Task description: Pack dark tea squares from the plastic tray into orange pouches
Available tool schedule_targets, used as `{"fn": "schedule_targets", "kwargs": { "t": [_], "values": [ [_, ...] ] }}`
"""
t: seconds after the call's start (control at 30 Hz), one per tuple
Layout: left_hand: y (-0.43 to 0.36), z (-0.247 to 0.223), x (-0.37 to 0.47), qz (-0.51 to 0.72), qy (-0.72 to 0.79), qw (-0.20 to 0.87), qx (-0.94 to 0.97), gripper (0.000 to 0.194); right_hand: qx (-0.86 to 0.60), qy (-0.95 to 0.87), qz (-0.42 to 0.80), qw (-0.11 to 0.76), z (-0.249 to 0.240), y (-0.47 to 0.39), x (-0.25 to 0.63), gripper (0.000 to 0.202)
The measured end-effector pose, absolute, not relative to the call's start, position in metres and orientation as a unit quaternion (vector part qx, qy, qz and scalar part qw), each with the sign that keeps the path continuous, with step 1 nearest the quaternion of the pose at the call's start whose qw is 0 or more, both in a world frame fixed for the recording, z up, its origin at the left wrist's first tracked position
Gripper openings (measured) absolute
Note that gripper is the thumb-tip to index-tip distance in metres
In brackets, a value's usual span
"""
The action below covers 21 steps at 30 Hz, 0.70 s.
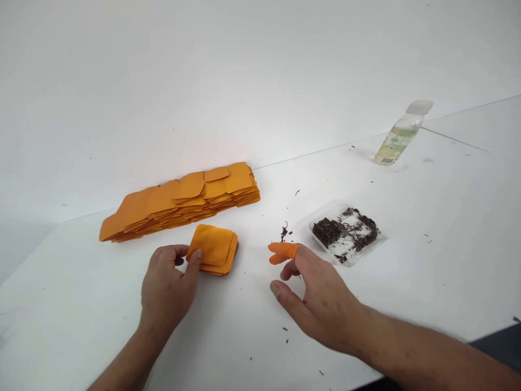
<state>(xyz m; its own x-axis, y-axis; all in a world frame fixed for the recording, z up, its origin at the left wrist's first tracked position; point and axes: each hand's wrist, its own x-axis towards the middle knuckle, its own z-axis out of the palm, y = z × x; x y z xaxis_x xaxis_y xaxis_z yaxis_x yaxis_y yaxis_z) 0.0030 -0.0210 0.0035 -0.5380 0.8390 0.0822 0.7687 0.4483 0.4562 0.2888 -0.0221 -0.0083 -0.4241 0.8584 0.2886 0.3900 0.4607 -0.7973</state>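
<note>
My left hand (171,282) grips the left edge of a small stack of orange square pieces with rounded corners (214,247), its thumb lying on top. Whether they are pouches or flat sheets I cannot tell. Apart from the stack, to its right, my right hand (307,288) hovers over the table with fingers spread and nothing between them. Orange finger covers (283,251) sit on two of its fingers. Just beyond that hand lies a clear shallow plastic tray (345,264) holding a row of thin dark brown strips (326,232) and loose dark crumbs.
A long overlapping pile of the same orange pieces (183,198) runs along the wall at the back left. At the back right a clear bottle (399,138) with a green-yellow label and white cap stands. Dark scraps (285,232) are scattered over the white table (252,336).
</note>
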Motion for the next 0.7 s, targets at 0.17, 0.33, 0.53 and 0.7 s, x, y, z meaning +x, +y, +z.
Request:
{"fn": "schedule_targets", "kwargs": {
  "t": [0.17, 0.33, 0.53, 0.7],
  "values": [
    [-0.037, 0.034, 0.025, 0.307, 0.750, 0.280, 0.515, 0.052, -0.411, -0.663, 0.488, 0.391, -0.002, -0.021, 0.291, 0.042],
    [-0.045, 0.036, 0.070, 0.337, 0.658, 0.390, 0.548, 0.054, -0.336, -0.522, 0.642, 0.451, -0.004, -0.018, 0.289, 0.038],
    [-0.039, 0.022, 0.069, 0.368, 0.576, 0.553, 0.475, 0.037, -0.376, -0.530, 0.617, 0.443, 0.002, -0.013, 0.295, 0.038],
    [-0.035, 0.020, 0.065, 0.354, 0.556, 0.579, 0.479, 0.035, -0.362, -0.519, 0.648, 0.424, 0.004, -0.015, 0.297, 0.044]
  ]
}}
